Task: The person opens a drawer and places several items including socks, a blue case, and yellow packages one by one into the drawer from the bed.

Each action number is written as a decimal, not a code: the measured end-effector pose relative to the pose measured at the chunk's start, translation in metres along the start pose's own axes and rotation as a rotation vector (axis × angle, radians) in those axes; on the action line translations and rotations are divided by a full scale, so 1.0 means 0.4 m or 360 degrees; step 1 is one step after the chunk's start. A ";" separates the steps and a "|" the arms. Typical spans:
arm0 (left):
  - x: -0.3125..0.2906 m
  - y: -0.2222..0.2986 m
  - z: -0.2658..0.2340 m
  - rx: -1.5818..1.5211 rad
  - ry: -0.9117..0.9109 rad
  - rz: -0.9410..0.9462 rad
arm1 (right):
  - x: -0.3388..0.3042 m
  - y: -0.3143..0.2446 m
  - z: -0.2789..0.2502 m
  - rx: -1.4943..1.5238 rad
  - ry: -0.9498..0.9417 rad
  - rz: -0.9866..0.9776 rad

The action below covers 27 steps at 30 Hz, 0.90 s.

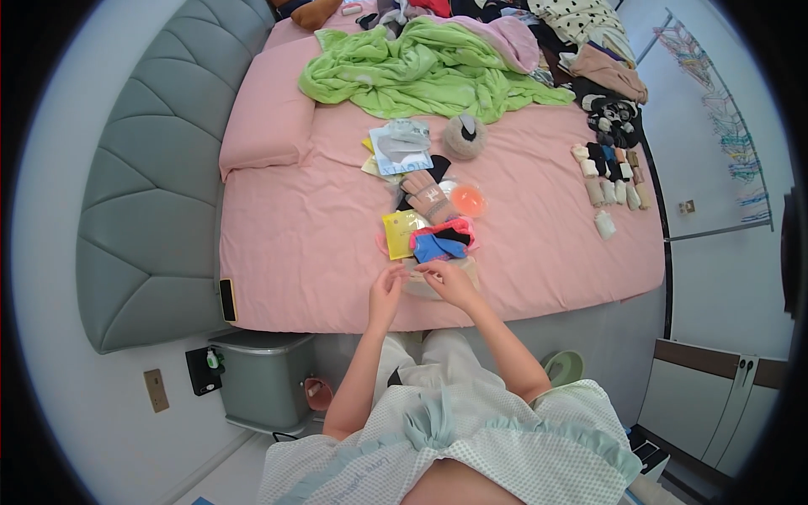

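Note:
Side by side at the bed's near edge are my left hand (387, 284) and my right hand (449, 281). Their fingertips are pinched close to each other, and whatever thin thing lies between them is too small to make out. Partly under my right hand is a pale, see-through bag (421, 289). Just beyond my fingers lies a small heap of blue cloth (439, 247) with black and bright pink pieces. To its left is a flat yellow packet (401, 235). A pinkish-brown knitted glove (427, 199) rests farther back, beside a round orange container (468, 200).
A white and blue plastic package (401, 148) and a fluffy grey ball-shaped thing (465, 136) lie farther back. Rolled socks (608, 192) sit in rows at the right. A green blanket (421, 67) and piled clothes cover the far end. A phone (227, 300) lies at the left edge.

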State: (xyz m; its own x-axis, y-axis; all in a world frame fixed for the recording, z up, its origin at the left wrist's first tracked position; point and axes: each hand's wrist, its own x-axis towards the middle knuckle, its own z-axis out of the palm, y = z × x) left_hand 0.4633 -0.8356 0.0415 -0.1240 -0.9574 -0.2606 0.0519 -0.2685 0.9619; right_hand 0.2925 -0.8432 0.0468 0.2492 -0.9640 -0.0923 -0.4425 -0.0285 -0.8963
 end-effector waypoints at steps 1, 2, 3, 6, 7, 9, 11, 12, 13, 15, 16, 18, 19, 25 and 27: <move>0.017 -0.009 -0.008 -0.0025 -0.0002 -0.0012 | 0.018 0.012 0.005 0.0011 0.0023 0.0027; 0.034 -0.021 -0.015 -0.0051 -0.0001 -0.0026 | 0.035 0.026 0.011 0.0011 0.0012 0.0028; 0.050 -0.033 -0.024 -0.0055 0.0007 -0.0031 | 0.049 0.039 0.016 0.0016 0.0041 0.0067; 0.106 -0.069 -0.051 0.0007 0.0008 -0.0123 | 0.096 0.084 0.036 0.0070 0.0077 0.0169; 0.127 -0.082 -0.058 0.0005 -0.0002 -0.0150 | 0.114 0.101 0.041 0.0121 0.0087 0.0227; 0.174 -0.110 -0.086 0.0011 -0.0007 -0.0191 | 0.156 0.113 0.056 0.0055 0.0060 0.0234; 0.228 -0.141 -0.104 0.0108 -0.0063 -0.0229 | 0.198 0.140 0.077 -0.0013 0.0041 0.0254; 0.253 -0.158 -0.111 0.0108 -0.0074 -0.0247 | 0.223 0.162 0.089 -0.0060 0.0060 0.0233; 0.280 -0.174 -0.118 0.0183 -0.0102 -0.0246 | 0.245 0.183 0.102 -0.0108 0.0078 0.0211; 0.344 -0.214 -0.135 0.0258 -0.0124 -0.0239 | 0.300 0.224 0.128 -0.0097 0.0099 0.0183; 0.375 -0.233 -0.144 0.0352 -0.0101 -0.0201 | 0.328 0.243 0.142 -0.0089 0.0119 0.0148; 0.430 -0.259 -0.148 0.0439 -0.0087 -0.0172 | 0.371 0.281 0.160 -0.0131 0.0107 0.0139; 0.457 -0.271 -0.147 0.0461 -0.0069 -0.0200 | 0.390 0.299 0.167 -0.0178 0.0156 0.0155; 0.567 -0.317 -0.127 0.0592 -0.0088 -0.0225 | 0.460 0.374 0.174 -0.0197 0.0237 0.0339; 0.595 -0.330 -0.111 0.0679 -0.0100 -0.0211 | 0.468 0.389 0.169 -0.0388 0.0258 0.0365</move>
State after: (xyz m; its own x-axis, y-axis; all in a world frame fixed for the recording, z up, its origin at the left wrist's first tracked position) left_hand 0.4709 -1.0327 -0.1513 -0.1624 -0.9060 -0.3909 -0.3802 -0.3081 0.8721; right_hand 0.3287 -1.0101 -0.1392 -0.0113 -0.9815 -0.1912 -0.6679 0.1497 -0.7290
